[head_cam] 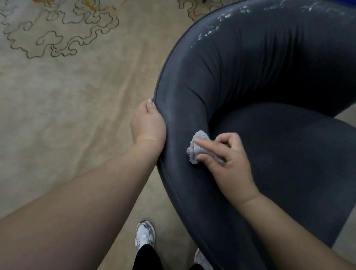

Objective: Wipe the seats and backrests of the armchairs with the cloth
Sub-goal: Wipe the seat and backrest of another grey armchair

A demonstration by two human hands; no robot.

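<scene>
Wiping the dark armchair's curved backrest

Head view: the left hand [149, 124] grips the armchair [263, 82] rim, fingers curled behind it; the right hand [227, 158] pinches a bunched grey cloth [197, 146] against the inner backrest, beside the seat [300, 158].

Soft, dim indoor light is falling evenly, and pale glare is glinting along the top of the armchair [263, 82] backrest. The wide lens is bending the carpet [58, 94] and forearms outward at the edges, and the nearest forearm is showing slightly soft.
</scene>
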